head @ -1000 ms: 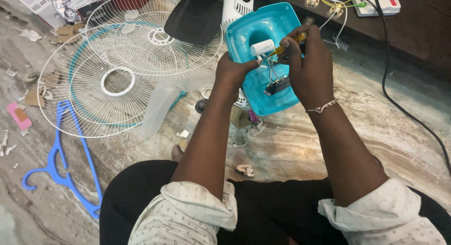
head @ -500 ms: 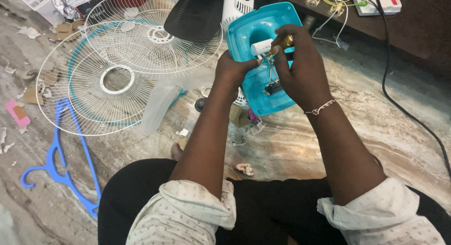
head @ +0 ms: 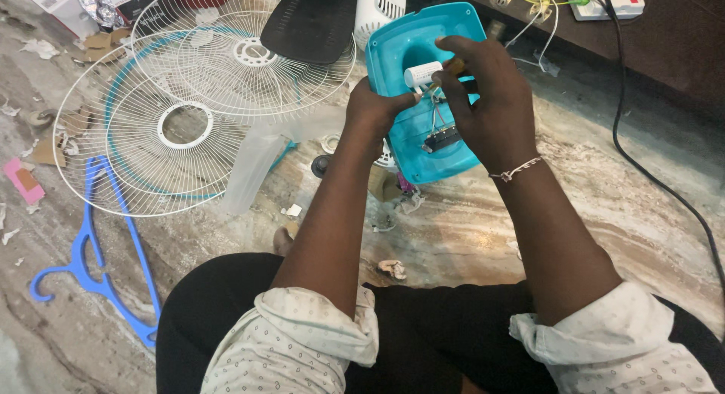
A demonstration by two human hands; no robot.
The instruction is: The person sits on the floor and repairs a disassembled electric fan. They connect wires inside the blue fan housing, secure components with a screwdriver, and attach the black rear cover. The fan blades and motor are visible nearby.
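Above the lap, left hand (head: pixel 375 111) grip clasps the blue housing (head: pixel 423 130); right hand (head: pixel 483 100) pinches a screwdriver (head: pixel 455 64).

Home floor: fan grilles (head: pixel 189 115), hanger (head: pixel 91 266)

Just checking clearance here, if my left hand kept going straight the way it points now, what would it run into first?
The left hand points up and right at the teal fan housing it grips. Its fingertips sit right by the small white cylinder inside, so that probably comes first, though depth is hard to judge.
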